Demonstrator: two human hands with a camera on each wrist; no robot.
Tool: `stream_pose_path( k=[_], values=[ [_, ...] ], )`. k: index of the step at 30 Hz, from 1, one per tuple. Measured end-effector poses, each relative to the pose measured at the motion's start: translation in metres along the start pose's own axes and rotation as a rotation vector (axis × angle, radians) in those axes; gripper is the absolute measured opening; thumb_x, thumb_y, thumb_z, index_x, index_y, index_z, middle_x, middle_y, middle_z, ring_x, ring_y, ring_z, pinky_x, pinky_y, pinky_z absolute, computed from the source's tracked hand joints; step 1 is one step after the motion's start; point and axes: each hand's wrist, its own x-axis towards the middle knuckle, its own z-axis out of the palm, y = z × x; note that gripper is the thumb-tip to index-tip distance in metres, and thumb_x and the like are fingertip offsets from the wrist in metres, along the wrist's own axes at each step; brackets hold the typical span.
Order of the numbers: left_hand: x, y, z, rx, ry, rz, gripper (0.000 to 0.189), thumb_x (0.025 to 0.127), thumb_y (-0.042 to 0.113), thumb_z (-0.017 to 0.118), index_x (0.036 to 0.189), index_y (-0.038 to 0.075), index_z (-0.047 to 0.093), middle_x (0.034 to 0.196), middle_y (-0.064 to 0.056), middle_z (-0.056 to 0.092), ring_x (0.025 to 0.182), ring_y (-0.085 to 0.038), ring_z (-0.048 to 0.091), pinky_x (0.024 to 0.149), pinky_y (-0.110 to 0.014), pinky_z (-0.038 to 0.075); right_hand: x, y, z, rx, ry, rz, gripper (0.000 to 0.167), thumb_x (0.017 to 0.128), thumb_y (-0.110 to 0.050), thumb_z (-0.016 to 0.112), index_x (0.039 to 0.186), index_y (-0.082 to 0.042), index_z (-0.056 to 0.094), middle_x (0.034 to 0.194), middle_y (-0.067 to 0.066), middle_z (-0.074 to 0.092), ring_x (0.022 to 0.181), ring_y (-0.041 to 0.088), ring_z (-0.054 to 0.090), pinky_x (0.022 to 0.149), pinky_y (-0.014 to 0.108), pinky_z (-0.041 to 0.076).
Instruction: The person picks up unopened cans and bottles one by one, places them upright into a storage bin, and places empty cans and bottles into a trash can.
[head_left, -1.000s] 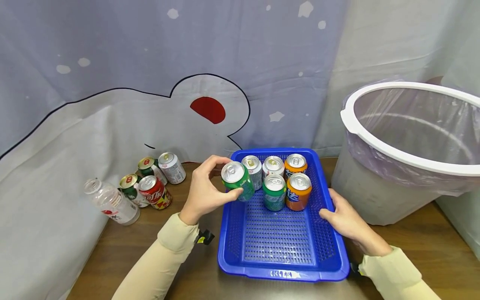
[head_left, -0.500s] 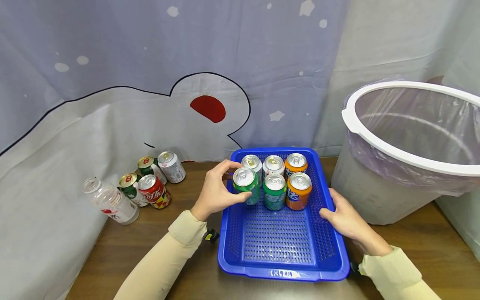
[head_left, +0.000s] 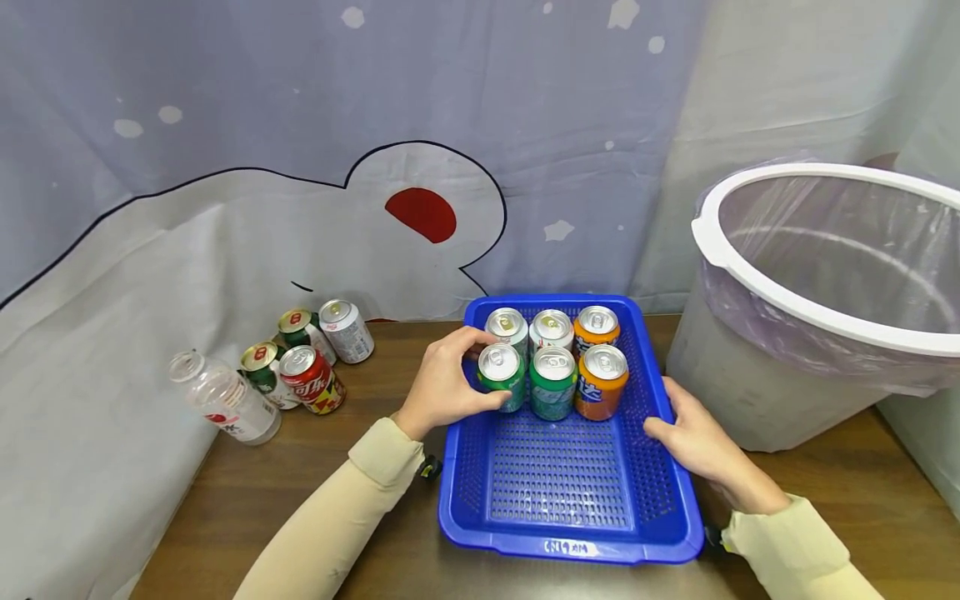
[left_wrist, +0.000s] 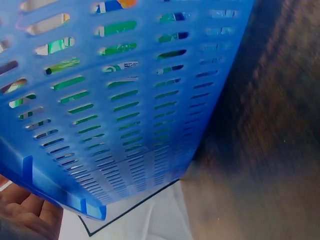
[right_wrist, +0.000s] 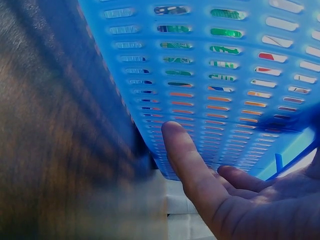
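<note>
In the head view my left hand (head_left: 448, 382) holds a green soda can (head_left: 504, 385) at the left end of the front row in a blue plastic basket (head_left: 570, 546). Its thumb is on the can's near side, its fingers behind. Beside that can stand another green can (head_left: 553, 393) and an orange can (head_left: 602, 390). Two silver-white cans (head_left: 552, 329) and a second orange can (head_left: 597, 325) make up the back row. My right hand (head_left: 693, 442) grips the basket's right rim, thumb over the edge; in the right wrist view its fingers (right_wrist: 182, 155) lie along the slotted outer wall.
Left on the wooden table (head_left: 247, 508) stand a clear plastic bottle (head_left: 232, 404), a red can (head_left: 313, 382), a silver can (head_left: 347, 333) and two green-and-white cans (head_left: 264, 377). A bin (head_left: 720, 358) with a purple liner stands to the right. A printed curtain (head_left: 247, 242) hangs behind.
My left hand has carried the green can rightward and down into the basket, beside the other green can. The right hand stays on the rim.
</note>
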Motion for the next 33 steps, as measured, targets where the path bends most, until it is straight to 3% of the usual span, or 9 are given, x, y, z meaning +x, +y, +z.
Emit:
stream_pose_path(
  k=[14,26,33],
  values=[
    [0.002,0.007,0.004,0.187,-0.063,-0.061,0.067,0.066,0.04,0.094,0.122,0.014,0.068,0.115,0.001,0.071,0.096,-0.014,0.065,0.082,-0.032,0.056,0.0,-0.001,-0.001,-0.014,-0.005,0.013,0.057,0.092,0.004,0.052,0.146,0.01,0.035,0.128,0.038,0.06,0.093,0.03,0.072,0.072,0.036,0.062],
    [0.001,0.011,0.006,0.21,-0.077,-0.127,0.067,0.068,0.04,0.095,0.126,0.017,0.069,0.109,0.003,0.061,0.099,-0.018,0.062,0.083,-0.033,0.054,-0.001,-0.001,0.001,-0.003,-0.012,0.03,0.058,0.093,0.004,0.051,0.147,0.01,0.033,0.129,0.04,0.058,0.092,0.033,0.073,0.071,0.043,0.064],
    [0.001,0.015,0.005,0.187,-0.092,-0.137,0.069,0.071,0.039,0.094,0.129,0.015,0.066,0.115,0.001,0.061,0.105,-0.022,0.065,0.09,-0.035,0.056,-0.001,-0.001,0.001,0.005,-0.016,0.022,0.056,0.093,0.004,0.051,0.146,0.011,0.033,0.128,0.04,0.059,0.092,0.032,0.073,0.071,0.042,0.064]
  ],
)
